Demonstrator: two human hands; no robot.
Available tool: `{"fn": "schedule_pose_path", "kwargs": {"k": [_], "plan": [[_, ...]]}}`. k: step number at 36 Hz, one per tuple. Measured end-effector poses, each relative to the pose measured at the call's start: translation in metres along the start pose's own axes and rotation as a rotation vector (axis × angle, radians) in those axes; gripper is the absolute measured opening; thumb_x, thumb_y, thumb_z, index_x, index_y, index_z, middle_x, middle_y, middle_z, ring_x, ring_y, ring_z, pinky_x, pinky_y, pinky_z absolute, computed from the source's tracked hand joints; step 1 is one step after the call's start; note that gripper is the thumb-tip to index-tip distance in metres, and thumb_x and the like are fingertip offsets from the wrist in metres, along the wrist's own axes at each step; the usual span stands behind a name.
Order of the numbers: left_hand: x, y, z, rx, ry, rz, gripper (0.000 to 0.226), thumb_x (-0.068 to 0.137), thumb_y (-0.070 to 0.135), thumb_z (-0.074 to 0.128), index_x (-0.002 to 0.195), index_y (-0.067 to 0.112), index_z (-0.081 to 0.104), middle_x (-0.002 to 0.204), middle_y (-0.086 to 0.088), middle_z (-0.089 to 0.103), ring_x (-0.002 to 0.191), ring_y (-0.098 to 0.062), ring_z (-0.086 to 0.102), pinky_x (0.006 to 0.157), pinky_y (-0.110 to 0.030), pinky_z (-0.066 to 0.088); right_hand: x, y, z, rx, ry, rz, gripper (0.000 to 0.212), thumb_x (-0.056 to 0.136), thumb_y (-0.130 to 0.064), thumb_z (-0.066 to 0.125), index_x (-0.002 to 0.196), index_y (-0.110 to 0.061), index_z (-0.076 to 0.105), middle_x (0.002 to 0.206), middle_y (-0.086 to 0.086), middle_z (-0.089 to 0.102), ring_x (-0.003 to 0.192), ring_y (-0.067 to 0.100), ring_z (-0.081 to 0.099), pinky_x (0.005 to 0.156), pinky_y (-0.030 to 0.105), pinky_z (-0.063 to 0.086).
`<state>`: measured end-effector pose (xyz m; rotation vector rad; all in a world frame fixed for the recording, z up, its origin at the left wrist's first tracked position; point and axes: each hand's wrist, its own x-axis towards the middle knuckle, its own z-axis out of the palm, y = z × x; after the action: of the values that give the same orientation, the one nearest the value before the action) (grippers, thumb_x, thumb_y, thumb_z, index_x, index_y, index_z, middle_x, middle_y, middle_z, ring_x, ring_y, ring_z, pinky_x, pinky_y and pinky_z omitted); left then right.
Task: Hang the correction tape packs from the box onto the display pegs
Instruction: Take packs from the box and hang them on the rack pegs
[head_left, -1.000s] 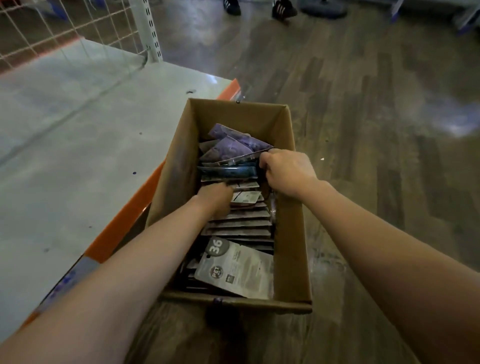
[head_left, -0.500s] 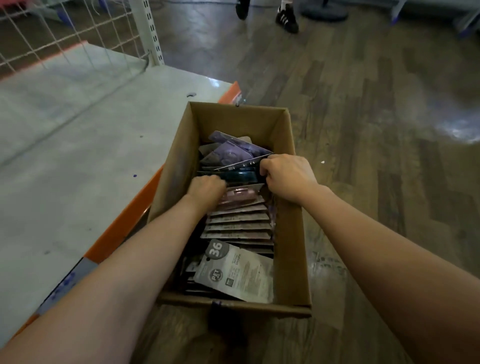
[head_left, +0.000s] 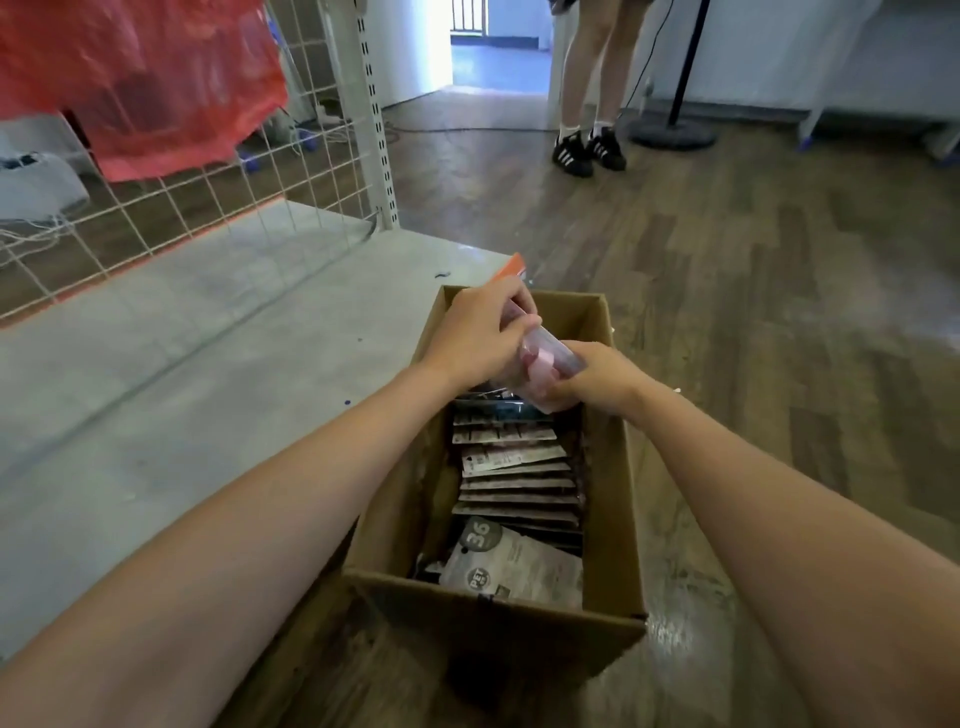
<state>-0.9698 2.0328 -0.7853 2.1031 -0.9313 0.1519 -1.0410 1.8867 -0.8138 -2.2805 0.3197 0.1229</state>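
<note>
While both hands hold one pink pack (head_left: 545, 364) above the far end of the box (head_left: 608, 499), mid-frame, the left hand (head_left: 475, 340) pinches its top and the right hand (head_left: 597, 376) grips its lower end. Slick wrapping could let it slip back among the packs (head_left: 514, 467) filed below. No pegs show; only a grid (head_left: 171, 208) at upper left.

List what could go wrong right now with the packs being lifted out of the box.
1. Both the left hand and right hand pinch a bunch of pink packs at once; one may slip back into the box.
2. The remaining packs stand in a tight row, so lifting may drag neighbours up or tip them.
</note>
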Motion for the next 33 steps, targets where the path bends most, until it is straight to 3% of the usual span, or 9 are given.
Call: {"fn": "schedule_pose_path", "kwargs": {"k": [3, 6, 9, 14, 20, 23, 28, 33], "plan": [[0.0, -0.001, -0.002, -0.032, 0.069, -0.046, 0.023, 0.088, 0.027, 0.067, 0.103, 0.016, 0.053, 0.092, 0.01, 0.057, 0.086, -0.007, 0.054, 0.078, -0.02, 0.044, -0.006, 0.002, -0.006, 0.067, 0.06, 0.024, 0.016, 0.084, -0.016, 0.07, 0.097, -0.017, 0.06, 0.086, -0.002, 0.061, 0.087, 0.018, 0.06, 0.083, 0.029, 0.048], [0.0, -0.017, 0.001, 0.038, 0.015, -0.242, 0.041, 0.089, 0.032, 0.065, 0.118, 0.009, 0.048, 0.103, 0.0, 0.059, 0.095, -0.016, 0.056, 0.083, -0.03, 0.047, -0.005, 0.008, -0.013, 0.138, 0.156, 0.083, 0.03, 0.081, -0.017, 0.074, 0.106, -0.015, 0.057, 0.102, 0.005, 0.064, 0.097, 0.024, 0.062, 0.087, 0.037, 0.052], [-0.006, -0.038, 0.005, 0.167, -0.091, -0.394, 0.045, 0.089, 0.026, 0.065, 0.125, 0.007, 0.046, 0.113, -0.009, 0.06, 0.105, -0.026, 0.058, 0.084, -0.031, 0.044, -0.003, 0.011, -0.018, 0.235, 0.273, 0.118, 0.044, 0.081, -0.015, 0.074, 0.116, -0.008, 0.048, 0.115, 0.01, 0.06, 0.103, 0.026, 0.059, 0.09, 0.04, 0.051], [-0.02, -0.061, 0.01, 0.451, -0.35, -0.373, 0.028, 0.091, 0.025, 0.061, 0.116, 0.013, 0.054, 0.114, -0.009, 0.059, 0.1, -0.023, 0.057, 0.085, -0.035, 0.051, 0.003, 0.012, -0.013, 0.195, 0.324, 0.067, 0.043, 0.086, -0.017, 0.07, 0.116, -0.008, 0.04, 0.116, 0.007, 0.055, 0.098, 0.021, 0.054, 0.077, 0.034, 0.046], [-0.019, -0.071, 0.028, 0.525, -0.503, -0.347, 0.027, 0.094, 0.022, 0.055, 0.119, 0.013, 0.054, 0.12, -0.009, 0.06, 0.106, -0.027, 0.059, 0.086, -0.036, 0.05, 0.012, 0.012, 0.003, 0.027, 0.35, -0.072, 0.034, 0.091, -0.021, 0.062, 0.112, -0.014, 0.036, 0.114, 0.005, 0.055, 0.09, 0.024, 0.058, 0.058, 0.021, 0.044], [-0.018, -0.078, 0.042, 0.522, -0.566, -0.353, 0.029, 0.094, 0.023, 0.055, 0.121, 0.011, 0.054, 0.122, -0.011, 0.058, 0.108, -0.029, 0.058, 0.087, -0.037, 0.05, 0.013, 0.019, 0.01, -0.041, 0.337, -0.091, 0.034, 0.091, -0.026, 0.062, 0.108, -0.022, 0.033, 0.113, 0.002, 0.054, 0.085, 0.02, 0.059, 0.061, 0.023, 0.049], [-0.02, -0.094, 0.072, 0.489, -0.683, -0.378, 0.028, 0.093, 0.023, 0.054, 0.116, 0.007, 0.058, 0.123, -0.016, 0.059, 0.111, -0.032, 0.057, 0.087, -0.037, 0.047, 0.016, 0.025, 0.016, -0.103, 0.354, -0.066, 0.033, 0.092, -0.033, 0.058, 0.113, -0.02, 0.037, 0.112, 0.003, 0.059, 0.08, 0.021, 0.062, 0.073, 0.042, 0.057], [-0.025, -0.111, 0.106, 0.536, -0.794, -0.384, 0.032, 0.093, 0.023, 0.053, 0.119, 0.005, 0.058, 0.127, -0.018, 0.057, 0.114, -0.034, 0.056, 0.093, -0.041, 0.049, 0.021, 0.03, 0.017, -0.053, 0.359, -0.025, 0.038, 0.092, -0.032, 0.06, 0.119, -0.023, 0.034, 0.125, 0.002, 0.057, 0.085, 0.019, 0.065, 0.074, 0.042, 0.059]]}}
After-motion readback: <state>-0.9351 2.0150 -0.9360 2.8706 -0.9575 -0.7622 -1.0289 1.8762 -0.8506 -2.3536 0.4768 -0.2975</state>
